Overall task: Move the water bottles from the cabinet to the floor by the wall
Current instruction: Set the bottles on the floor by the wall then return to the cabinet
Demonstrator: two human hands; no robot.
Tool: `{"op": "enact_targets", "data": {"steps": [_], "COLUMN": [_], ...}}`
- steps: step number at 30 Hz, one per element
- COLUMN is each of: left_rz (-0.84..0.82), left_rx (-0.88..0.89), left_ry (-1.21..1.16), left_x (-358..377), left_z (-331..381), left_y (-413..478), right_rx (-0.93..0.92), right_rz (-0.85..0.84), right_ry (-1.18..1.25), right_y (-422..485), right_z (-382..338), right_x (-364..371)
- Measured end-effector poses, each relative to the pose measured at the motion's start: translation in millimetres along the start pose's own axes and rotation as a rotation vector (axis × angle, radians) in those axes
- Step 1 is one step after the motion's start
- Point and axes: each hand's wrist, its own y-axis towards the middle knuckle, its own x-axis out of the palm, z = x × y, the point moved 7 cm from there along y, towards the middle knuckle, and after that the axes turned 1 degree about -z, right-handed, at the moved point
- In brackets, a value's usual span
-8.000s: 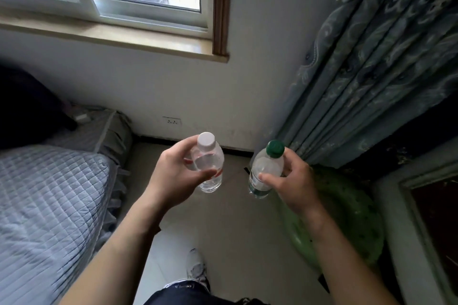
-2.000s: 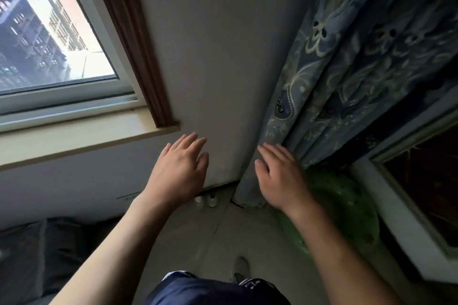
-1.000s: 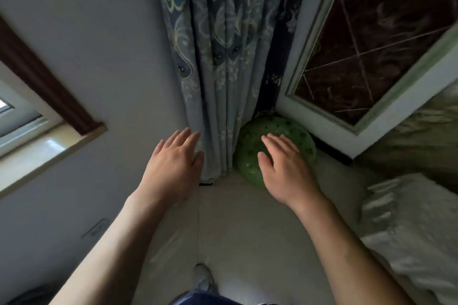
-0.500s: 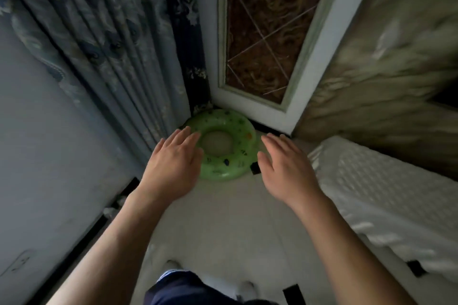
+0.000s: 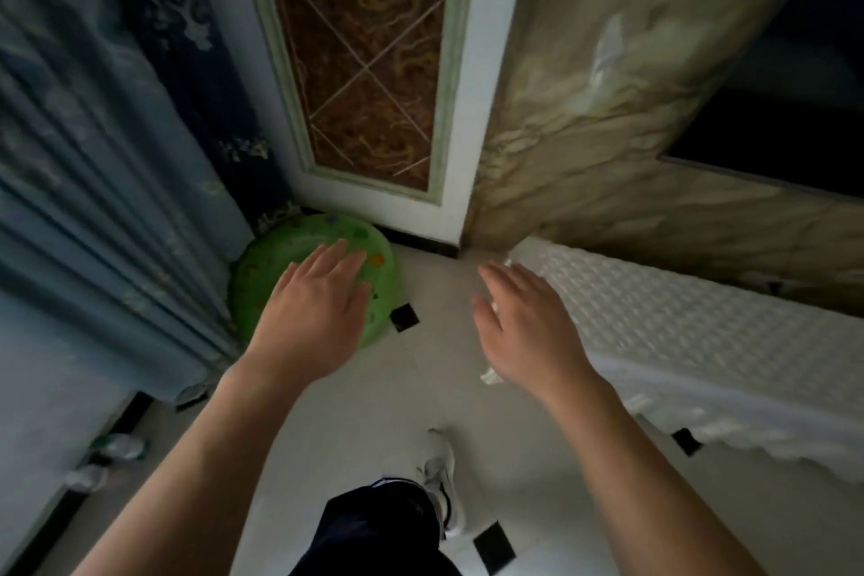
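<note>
Both my hands are empty. My left hand (image 5: 311,318) hangs palm down over the near side of the green swim ring (image 5: 280,257), fingers straight and lying loosely side by side. My right hand (image 5: 528,332) hovers the same way to the right of the ring, with nothing pinched or gripped. I judge they are held like this because this load is down and they are free for the next one.

The two water bottles (image 5: 117,445) sit well to the left of the ring and nearer to me, on the floor (image 5: 421,393) against the black skirting (image 5: 135,412) at the foot of the wall (image 5: 37,398). They are blurred; one shows some green, and I cannot tell whether they stand upright. The spot suits the task, out of my walking path and backed by the wall.

The floor is pale tile with small black diamond insets (image 5: 404,317), one just right of the ring. Left of the ring a blue patterned curtain (image 5: 93,154) falls to the floor. Behind the ring rises a white-framed panel (image 5: 364,61) of brown marbled diamonds. Right of the ring, past my right hand, is a bed (image 5: 678,341) under a white quilted cover. Beyond that is a beige marbled surface (image 5: 584,108) with a dark opening; I cannot tell whether it is the cabinet. My white shoe (image 5: 439,477) stands nearer me than the ring.
</note>
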Motion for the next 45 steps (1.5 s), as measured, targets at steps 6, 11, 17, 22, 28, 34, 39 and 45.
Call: {"op": "enact_targets", "data": {"steps": [6, 11, 17, 22, 28, 34, 39, 45], "left_rz": [-0.006, -0.103, -0.091, -0.113, -0.107, -0.05, -0.045, -0.026], "left_rx": [0.03, 0.083, 0.103, 0.105, 0.066, 0.015, 0.035, 0.066], "left_ry": [-0.021, 0.004, -0.082, -0.047, -0.001, -0.022, -0.05, -0.04], "left_x": [37, 69, 66, 77, 104, 140, 163, 172], "left_z": [50, 98, 168, 215, 293, 409, 500, 561], "left_y": [71, 133, 183, 206, 222, 230, 224, 201], "right_rx": [0.032, 0.08, 0.106, 0.128, 0.115, 0.079, 0.081, 0.084], "right_rz": [-0.025, -0.071, -0.061, -0.047, -0.048, -0.063, -0.111, -0.094], "right_ry": [-0.033, -0.037, -0.038, 0.009, 0.054, 0.063, 0.066, 0.102], "right_y": [48, 78, 98, 109, 102, 71, 42, 16], "right_z": [83, 148, 202, 252, 338, 453, 532, 573], "right_x": [-7, -25, -64, -80, -104, -146, -176, -196]}}
